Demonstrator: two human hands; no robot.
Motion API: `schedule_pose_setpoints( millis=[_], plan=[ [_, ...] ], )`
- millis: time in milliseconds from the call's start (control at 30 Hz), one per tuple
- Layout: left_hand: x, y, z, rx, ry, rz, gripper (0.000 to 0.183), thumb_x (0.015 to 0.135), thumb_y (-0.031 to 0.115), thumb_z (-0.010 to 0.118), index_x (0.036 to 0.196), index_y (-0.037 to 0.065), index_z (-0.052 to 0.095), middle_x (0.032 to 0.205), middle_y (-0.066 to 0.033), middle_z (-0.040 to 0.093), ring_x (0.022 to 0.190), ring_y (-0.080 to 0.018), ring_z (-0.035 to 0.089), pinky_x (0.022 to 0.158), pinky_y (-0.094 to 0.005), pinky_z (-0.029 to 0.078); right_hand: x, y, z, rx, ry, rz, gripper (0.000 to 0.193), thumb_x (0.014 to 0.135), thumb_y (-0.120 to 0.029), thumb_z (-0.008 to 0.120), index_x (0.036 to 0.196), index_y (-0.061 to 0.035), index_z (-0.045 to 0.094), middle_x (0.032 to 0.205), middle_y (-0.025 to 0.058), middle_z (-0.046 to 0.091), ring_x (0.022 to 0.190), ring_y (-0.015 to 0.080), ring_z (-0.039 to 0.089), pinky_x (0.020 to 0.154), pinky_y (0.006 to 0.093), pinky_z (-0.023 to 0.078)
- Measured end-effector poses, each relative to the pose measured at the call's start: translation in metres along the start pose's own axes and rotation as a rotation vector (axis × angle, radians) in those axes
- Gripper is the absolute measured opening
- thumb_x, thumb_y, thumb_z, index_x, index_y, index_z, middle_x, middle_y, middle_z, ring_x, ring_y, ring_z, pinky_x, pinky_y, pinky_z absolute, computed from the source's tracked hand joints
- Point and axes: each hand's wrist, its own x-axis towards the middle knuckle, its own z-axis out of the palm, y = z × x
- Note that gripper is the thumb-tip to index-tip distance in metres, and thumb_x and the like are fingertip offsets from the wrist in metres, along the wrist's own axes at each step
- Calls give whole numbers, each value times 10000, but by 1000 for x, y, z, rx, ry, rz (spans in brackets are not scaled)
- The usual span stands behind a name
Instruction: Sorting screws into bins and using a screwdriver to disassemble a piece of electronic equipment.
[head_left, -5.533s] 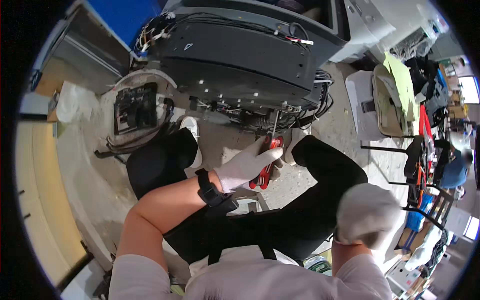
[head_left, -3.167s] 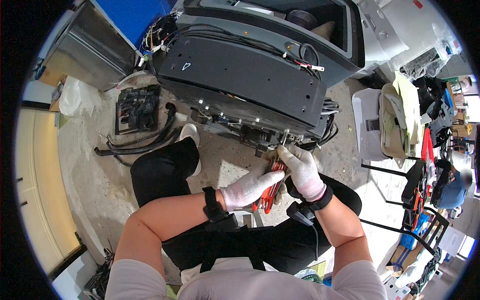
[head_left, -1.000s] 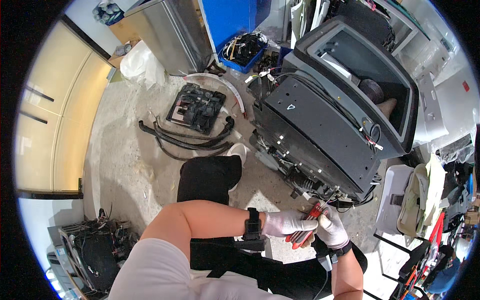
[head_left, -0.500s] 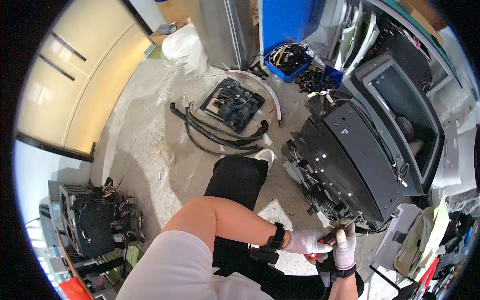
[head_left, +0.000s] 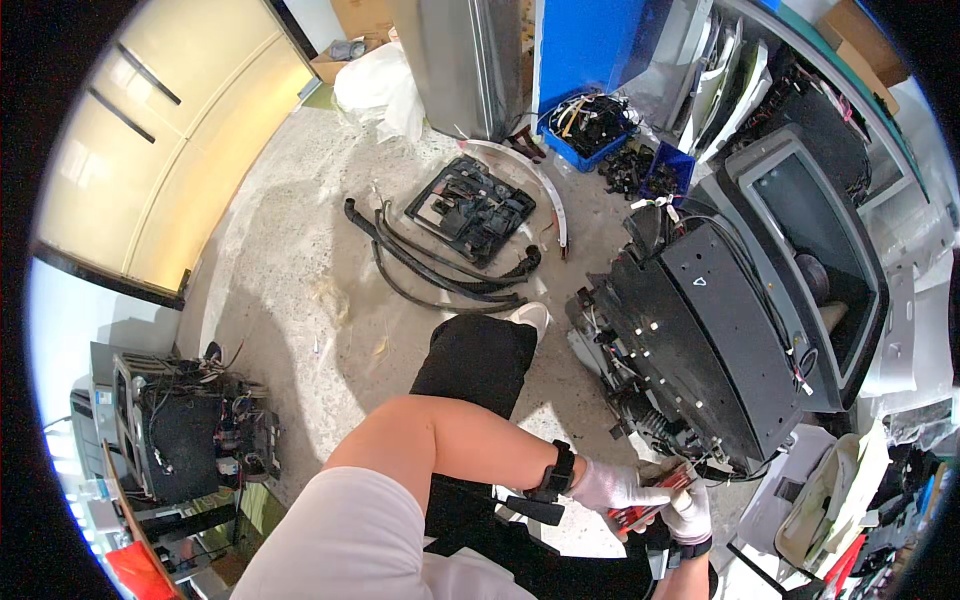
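My left hand (head_left: 608, 486) and my right hand (head_left: 690, 515), both in white gloves, meet at the lower right. My left fingers are closed round a red-and-black hand tool (head_left: 632, 517), whose exact kind is too small to tell. More red shows between the hands, against the curled fingers of my right hand. Just beyond them lies the near end of a large dark grey machine housing (head_left: 715, 320), with wires and mechanical parts exposed along its left side. What the right fingers grip is partly hidden.
Black corrugated hoses (head_left: 440, 280) and an open black tool case (head_left: 472, 210) lie on the floor ahead. Blue bins (head_left: 585, 155) of cables stand beyond. A framed screen unit (head_left: 815, 260) leans right of the housing; another stripped machine (head_left: 190, 440) stands left.
My right hand has turned, and more of the red tool shows between the hands. The hands have drawn slightly back from the housing's near end. The view has shifted a little.
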Motion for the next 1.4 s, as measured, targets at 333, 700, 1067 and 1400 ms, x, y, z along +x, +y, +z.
schedule_pose_setpoints(
  millis=[333, 700, 1067, 1400],
  plan=[
    [6, -10, -7, 47, -110, 122, 246, 835, 230, 639, 674, 52, 586, 631, -59, 591, 602, -141, 572, 592, -264, 450, 6, 12, 2, 20, 119, -71, 648, 769, -424, 731, 1206, -29, 463, 1060, 124, 597, 979, 259, 598, 872, 402, 477],
    [-1, 9, 11, 76, -24, 127, 211, 864, 246, 598, 845, 36, 608, 677, -57, 611, 588, -130, 572, 563, -254, 450, -3, 9, -5, -100, 145, -113, 633, 719, -406, 786, 1126, -37, 473, 992, 111, 628, 898, 197, 619, 802, 322, 495],
    [-1, 10, 4, 247, 123, 152, 429, 885, 486, 575, 877, 59, 622, 750, -16, 637, 625, -99, 595, 550, -248, 475, 7, 0, -1, 105, 320, -150, 504, 957, -448, 457, 1218, -20, 520, 1056, 57, 593, 982, 176, 538, 863, 320, 421],
    [10, 6, 6, -20, 168, -20, 651, 880, 668, 384, 830, 44, 562, 607, -78, 582, 423, -169, 552, 379, -273, 440, 15, 2, 17, 461, 369, -211, 350, 936, -353, 537, 1199, -124, 536, 1088, 14, 579, 920, 141, 558, 827, 308, 467]
  ],
)
